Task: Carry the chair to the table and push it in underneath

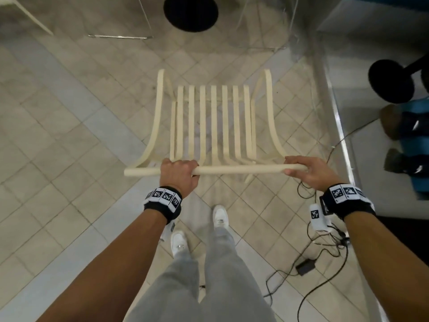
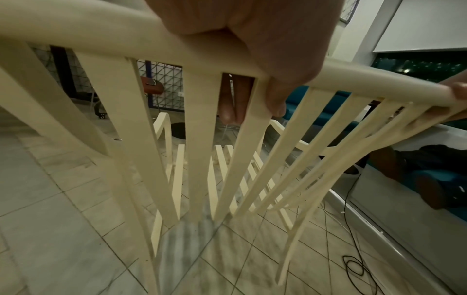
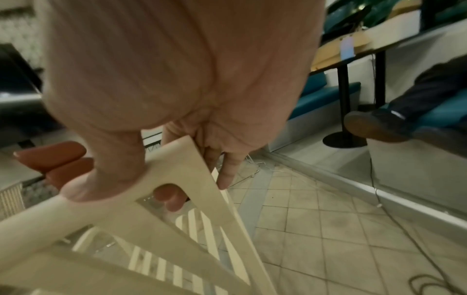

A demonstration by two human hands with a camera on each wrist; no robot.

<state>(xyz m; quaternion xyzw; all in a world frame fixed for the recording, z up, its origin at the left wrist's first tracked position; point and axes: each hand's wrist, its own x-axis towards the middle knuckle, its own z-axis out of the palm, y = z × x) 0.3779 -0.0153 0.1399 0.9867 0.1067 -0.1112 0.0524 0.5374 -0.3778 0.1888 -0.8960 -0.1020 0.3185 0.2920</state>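
A cream slatted chair [image 1: 213, 122] stands in front of me on the tiled floor, its seat pointing away. My left hand [image 1: 178, 173] grips the top rail [image 1: 232, 169] left of its middle, fingers curled over it. My right hand [image 1: 306, 170] holds the rail's right end, thumb on the near side. In the left wrist view the left hand [image 2: 265, 49] wraps the rail [image 2: 101, 36] above the back slats. The right wrist view shows the right hand [image 3: 177, 79] clasping the chair's corner [image 3: 177, 175]. A black round pedestal base [image 1: 190, 12] lies ahead; its tabletop is out of view.
A raised step with a metal edge [image 1: 341, 126] runs along the right, with another black pedestal base [image 1: 392, 80] and a seated person's shoes [image 1: 399, 126] on it. Cables and a power adapter [image 1: 306, 266] lie on the floor at my right. Thin metal legs [image 1: 120, 36] stand ahead left.
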